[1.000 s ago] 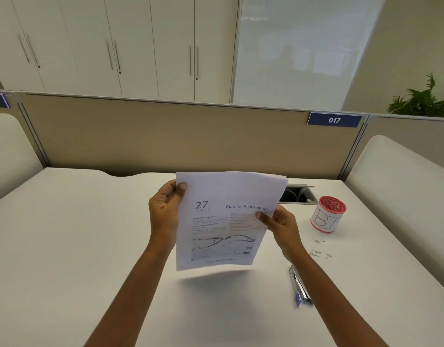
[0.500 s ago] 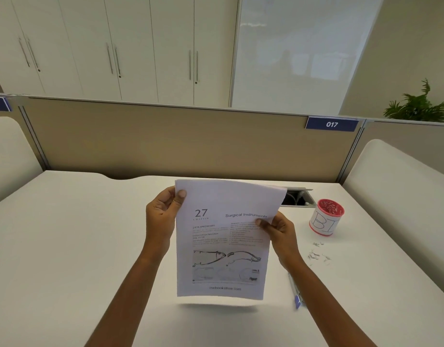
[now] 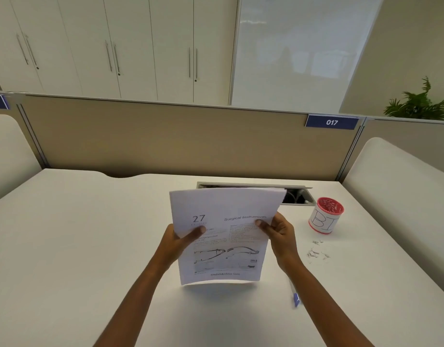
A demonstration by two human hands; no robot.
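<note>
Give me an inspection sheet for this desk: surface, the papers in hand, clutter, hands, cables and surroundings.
Surface: white matte desk top, smooth.
Job's things: stack of white printed sheets headed "27 Surgical Instruments", held upright over the desk.
Clutter: white cup with red rim marked "BI"; small loose metal clips near it; slim silver and blue object, partly hidden by an arm.
Hands: left hand grips the stack's left edge, right hand its right edge, thumbs in front.
Cables: dark cables seem to lie in the open grey hatch.
Surroundings: beige partition with blue "017" plate, white cupboards, green plant.

Printed white sheets [image 3: 223, 236], upright, mid-air
</note>
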